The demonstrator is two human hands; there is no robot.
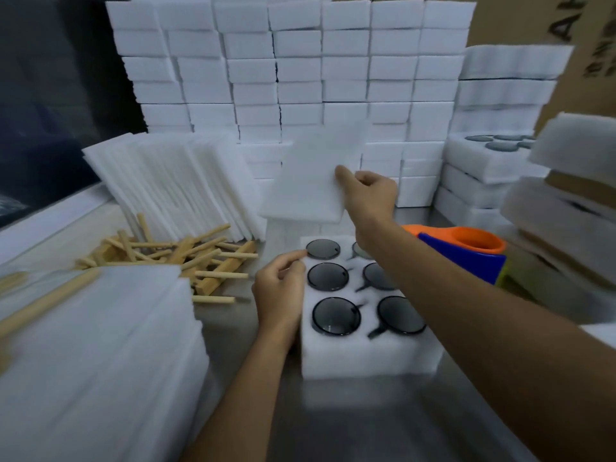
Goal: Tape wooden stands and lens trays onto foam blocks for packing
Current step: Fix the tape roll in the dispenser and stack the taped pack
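1. Pinching a thin foam sheet (316, 175) at its right edge with the right hand (370, 195), sheet hanging tilted at 12 o'clock above the lens tray (363, 355).
2. Steadying the tray's left edge with the left hand (280, 295), fingers curled against the foam.
3. Lying lengthwise toward 12 o'clock on the desk (366, 425), tray directly below the sheet.
4. Crowding: wooden stands (186, 258) at 9 o'clock, tape dispenser (466, 251) at 3 o'clock; open room at 6 o'clock.

One head-worn wide-angle view, looking forward and down, close over the table (333, 428). Both forearms enter from the lower edge; foam stacks (300, 78) fill the top of frame.
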